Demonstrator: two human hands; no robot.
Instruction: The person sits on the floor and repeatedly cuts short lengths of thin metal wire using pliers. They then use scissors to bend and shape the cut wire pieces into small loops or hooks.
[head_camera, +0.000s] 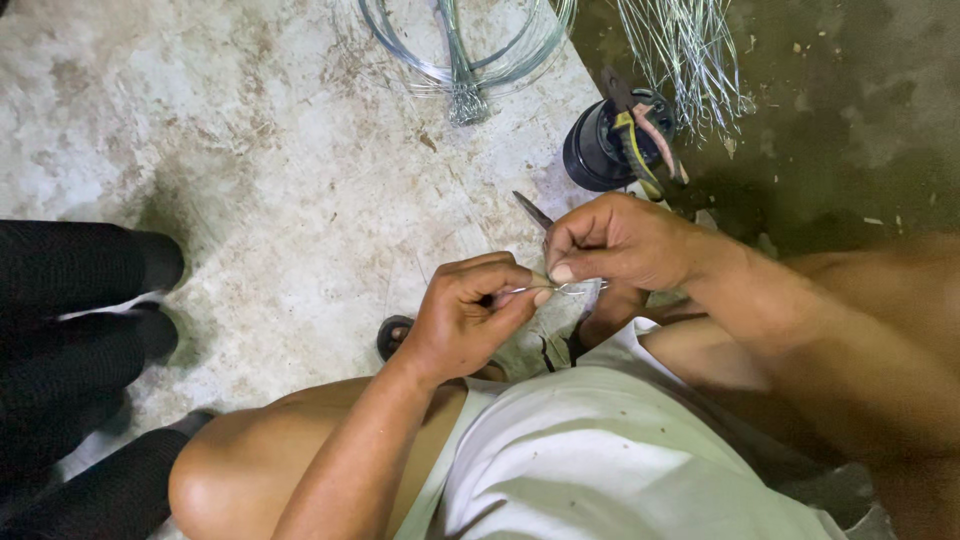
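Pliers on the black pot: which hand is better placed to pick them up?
Right, probably. The right hand is just below the pliers; the left hand is farther off. Both pinch the thin wire.

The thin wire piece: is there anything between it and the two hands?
Nothing visible. The left hand and the right hand both pinch the thin wire piece directly with their fingertips. The pliers lie apart on a black round container.
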